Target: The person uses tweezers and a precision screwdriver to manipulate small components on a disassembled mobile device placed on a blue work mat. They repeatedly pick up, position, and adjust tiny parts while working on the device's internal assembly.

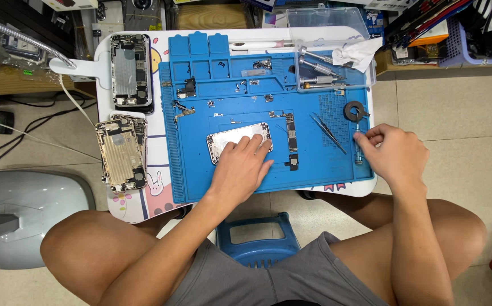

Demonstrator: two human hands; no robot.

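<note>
Covering the near half of a silver phone housing (pixel 239 141), the left hand (pixel 241 164) lies flat, fingers spread and loosely open, pressing it onto the blue work mat (pixel 200 175) without gripping. What lies under the palm cannot be made out. The right hand (pixel 392 153) is curled at the mat's right edge, fingertips pinched on a slim screwdriver (pixel 357 148) whose handle is partly hidden by the fingers. A circuit board (pixel 291 133) lies just beside the housing, tweezers (pixel 328 131) further right.
</note>
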